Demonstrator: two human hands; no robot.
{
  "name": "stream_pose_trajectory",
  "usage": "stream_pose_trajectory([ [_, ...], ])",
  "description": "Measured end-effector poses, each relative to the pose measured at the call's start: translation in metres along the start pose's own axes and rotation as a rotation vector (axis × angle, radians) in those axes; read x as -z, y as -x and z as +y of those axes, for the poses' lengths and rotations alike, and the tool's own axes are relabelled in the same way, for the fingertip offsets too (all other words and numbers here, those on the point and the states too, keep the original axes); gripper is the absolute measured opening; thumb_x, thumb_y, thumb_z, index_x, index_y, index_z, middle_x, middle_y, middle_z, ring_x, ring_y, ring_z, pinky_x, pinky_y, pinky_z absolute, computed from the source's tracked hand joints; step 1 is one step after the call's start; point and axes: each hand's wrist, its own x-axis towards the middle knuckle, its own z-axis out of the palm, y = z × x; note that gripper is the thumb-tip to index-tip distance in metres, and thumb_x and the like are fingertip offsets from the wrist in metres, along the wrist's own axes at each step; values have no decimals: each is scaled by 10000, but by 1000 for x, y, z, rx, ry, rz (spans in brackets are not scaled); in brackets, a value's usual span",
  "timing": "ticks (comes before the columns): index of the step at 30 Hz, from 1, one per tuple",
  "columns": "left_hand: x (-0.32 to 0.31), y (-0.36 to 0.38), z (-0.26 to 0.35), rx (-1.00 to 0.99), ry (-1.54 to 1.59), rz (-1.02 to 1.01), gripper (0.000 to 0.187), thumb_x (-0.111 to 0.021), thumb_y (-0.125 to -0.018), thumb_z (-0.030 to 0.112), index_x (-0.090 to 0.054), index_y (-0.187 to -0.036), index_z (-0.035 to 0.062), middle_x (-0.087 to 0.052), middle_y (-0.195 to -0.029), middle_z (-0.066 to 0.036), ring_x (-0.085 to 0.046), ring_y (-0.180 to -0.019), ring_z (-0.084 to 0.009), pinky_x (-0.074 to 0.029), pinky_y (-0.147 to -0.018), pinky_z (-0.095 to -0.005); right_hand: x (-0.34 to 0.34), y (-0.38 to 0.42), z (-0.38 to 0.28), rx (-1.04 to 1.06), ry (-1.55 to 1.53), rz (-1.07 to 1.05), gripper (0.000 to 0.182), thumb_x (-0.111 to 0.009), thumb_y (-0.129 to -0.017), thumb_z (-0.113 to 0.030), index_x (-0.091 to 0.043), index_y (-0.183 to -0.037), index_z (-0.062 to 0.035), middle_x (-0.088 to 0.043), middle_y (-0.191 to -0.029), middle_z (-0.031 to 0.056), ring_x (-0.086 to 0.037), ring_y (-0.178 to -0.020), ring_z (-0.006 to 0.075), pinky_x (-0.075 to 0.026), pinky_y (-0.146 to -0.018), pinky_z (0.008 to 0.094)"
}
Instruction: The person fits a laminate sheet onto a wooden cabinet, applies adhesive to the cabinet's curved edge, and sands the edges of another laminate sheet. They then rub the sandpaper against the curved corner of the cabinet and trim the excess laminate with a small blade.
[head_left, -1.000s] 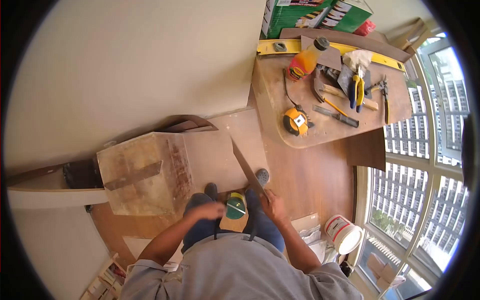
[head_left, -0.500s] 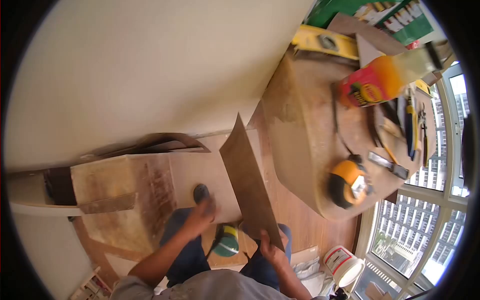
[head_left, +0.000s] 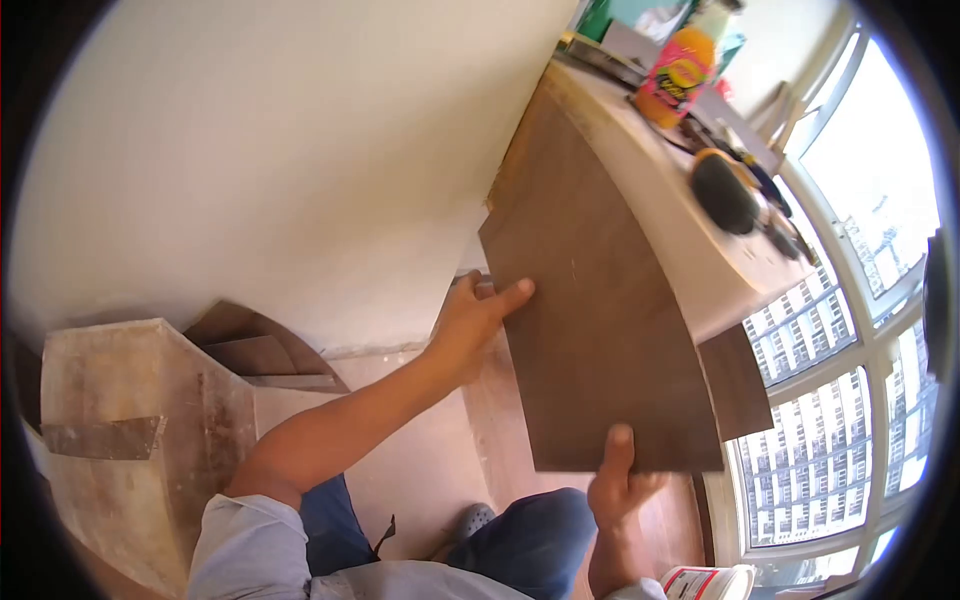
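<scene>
A thin brown laminate sheet [head_left: 600, 330] stands tilted in front of me, its far part against or close to the side of the pale work surface. My left hand [head_left: 472, 325] grips its left edge, thumb lying on the near face and fingers behind. At the bottom edge, my right hand [head_left: 622, 480] holds the sheet with its thumb up on the face; its other fingers are mostly hidden behind.
On the work surface [head_left: 650, 190] stand a drink bottle [head_left: 683, 75] and a tape measure [head_left: 725, 190] with several tools. A plywood box [head_left: 110, 390] and brown offcuts [head_left: 265, 350] lie left. A white bucket [head_left: 708, 582] is low right, beside the windows [head_left: 810, 460].
My view has swung right. The sheet, earlier seen nearly edge-on in my right hand alone, now faces me by the work surface, and my left hand has taken hold of its edge.
</scene>
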Motion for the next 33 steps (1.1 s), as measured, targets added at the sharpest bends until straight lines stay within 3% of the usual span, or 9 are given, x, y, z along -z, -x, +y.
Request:
stream_pose_trajectory([
  [3,-16,-15,8,-30,142,84,1062,-861,-910,386,-242,-1609,-120,-614,-1397,-161,-565,-1280,-266,-436,-1042,-432,0,-18,-20,-53,-96,77,248,-652,-1035,-191,-714,-1011,48,-718,-886,116,-656,-775,215,-515,-705,365],
  [5,-14,-25,19,-84,167,-119,798,-840,-928,336,-474,-1491,-95,-663,-1357,-174,-560,-1319,-273,-474,-1037,-465,-2,-42,-41,-51,-70,96,242,-655,-1034,-169,-715,-993,62,-710,-790,164,-683,-668,313,-523,-656,437],
  [8,-18,-31,20,-28,231,-114,570,-815,-947,295,-616,-1353,-52,-679,-1337,-188,-587,-1320,-308,-524,-1032,-506,4,-56,-55,-165,-96,82,248,-659,-1023,-160,-709,-1010,82,-726,-811,193,-702,-690,322,-534,-680,421],
  [20,-21,-52,12,-64,506,-85,569,-868,-882,167,-616,-1303,-121,-709,-1240,-240,-700,-1135,-339,-593,-946,-509,-14,-51,-37,-61,-97,316,281,-720,-1007,-169,-696,-1173,56,-749,-990,80,-669,-825,156,-533,-779,333],
  [22,-22,-52,11,-77,517,-115,554,-872,-876,167,-628,-1278,-126,-717,-1213,-236,-712,-1092,-341,-598,-938,-506,11,-55,-52,-191,-92,320,329,-768,-979,-163,-681,-1224,39,-731,-1016,77,-655,-875,148,-532,-809,332],
  [24,-19,-51,13,-95,529,-151,539,-875,-869,167,-640,-1252,-130,-725,-1187,-232,-725,-1049,-343,-603,-929,-503,34,-67,-70,261,166,596,302,-808,-943,-145,-708,-1174,23,-729,-1020,106,-667,-932,181,-537,-821,339],
  [27,-17,-64,11,-37,451,-142,481,-849,-909,220,-693,-1237,-95,-765,-1160,-172,-741,-1019,-254,-567,-892,-367,73,-105,-136,526,480,124,220,-812,-890,-82,-757,-1082,12,-716,-1074,178,-705,-992,306,-540,-901,394],
  [30,-15,-92,-3,-48,289,-45,485,-856,-899,219,-691,-1211,-114,-764,-1146,-181,-738,-980,-243,-564,-841,-366,48,-178,-173,407,509,-303,269,-749,-947,-195,-755,-1141,-9,-723,-1087,149,-702,-1037,322,-530,-924,431],
  [33,-16,-98,-4,-43,312,-51,478,-868,-888,220,-694,-1185,-111,-763,-1115,-185,-731,-941,-254,-562,-830,-383,2,-251,-159,464,829,-511,337,-729,-949,-276,-755,-1178,-30,-736,-1123,191,-697,-1091,384,-534,-956,476],
])
